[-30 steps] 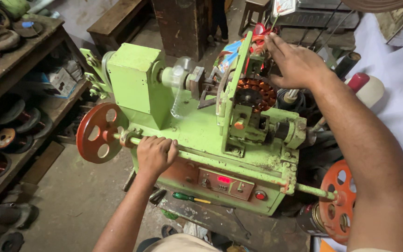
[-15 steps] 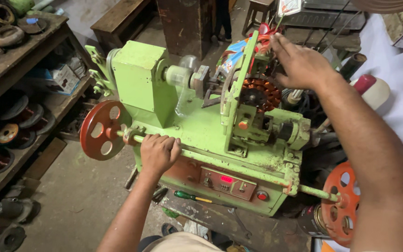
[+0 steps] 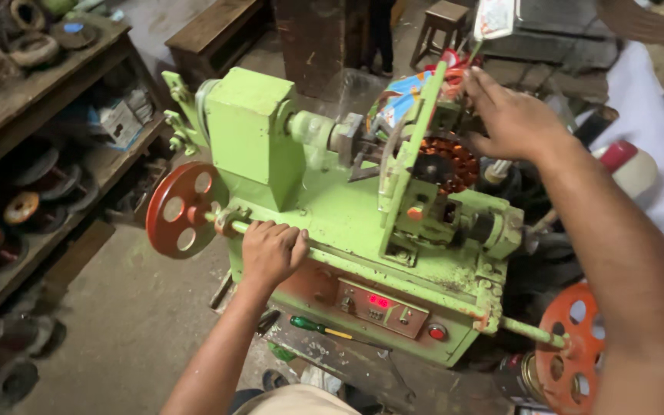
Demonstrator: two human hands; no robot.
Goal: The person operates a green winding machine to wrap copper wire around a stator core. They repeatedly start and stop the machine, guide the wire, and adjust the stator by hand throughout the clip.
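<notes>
At far left, wooden shelves (image 3: pixel 36 92) carry wire spools and coils, the floor (image 3: pixel 117 323) below them dusty concrete. The green winding machine (image 3: pixel 332 223) stands mid-frame on a worn wooden surface (image 3: pixel 363 365), a red handwheel (image 3: pixel 180 209) at its left end. The left hand (image 3: pixel 270 252) grips the horizontal shaft (image 3: pixel 393 273) just right of that wheel, fingers (image 3: pixel 280 233) wrapped fully round it. The shaft is judged rigid painted steel, possibly greasy; a full-wrap hold suits it. A green-handled screwdriver (image 3: pixel 318 328) lies on the surface below the control panel (image 3: pixel 382 306). Further right, the right hand (image 3: pixel 510 117) hovers at the copper-wound stator (image 3: pixel 443 161), fingers (image 3: pixel 479 86) spread and nothing clasped; contact with it cannot be confirmed. The windings are judged delicate; hold the iron core. An orange handwheel (image 3: pixel 574 346) closes the right end. Room cluttered and cramped.
</notes>
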